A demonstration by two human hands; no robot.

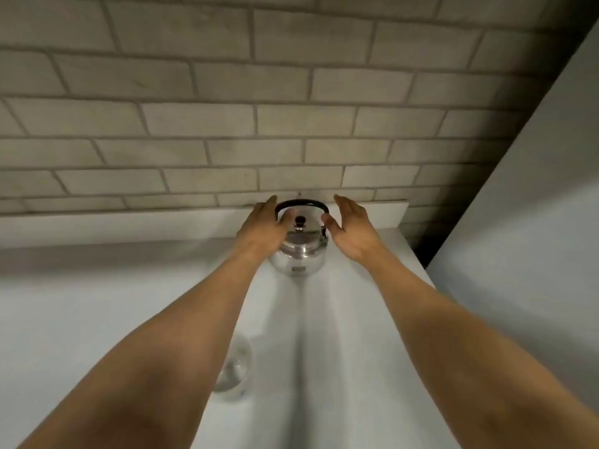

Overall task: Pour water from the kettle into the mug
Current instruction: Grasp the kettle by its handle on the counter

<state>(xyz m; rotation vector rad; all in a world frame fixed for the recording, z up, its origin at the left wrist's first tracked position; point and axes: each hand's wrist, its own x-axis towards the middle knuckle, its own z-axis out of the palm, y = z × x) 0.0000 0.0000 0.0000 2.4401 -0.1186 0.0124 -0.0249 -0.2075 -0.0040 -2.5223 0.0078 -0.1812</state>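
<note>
A shiny steel kettle [299, 254] with a black arched handle and a black lid knob stands upright on the white counter near the back wall. My left hand [262, 226] lies against the kettle's left side, fingers apart. My right hand [351, 225] hovers just right of the kettle, open, palm facing it. A clear glass mug [238, 367] stands on the counter near me, partly hidden under my left forearm.
The white counter [97, 319] ends at a low white ledge below a grey brick wall [227, 124]. A tall white panel [534, 222] rises at the right, with a dark gap between it and the counter's right edge.
</note>
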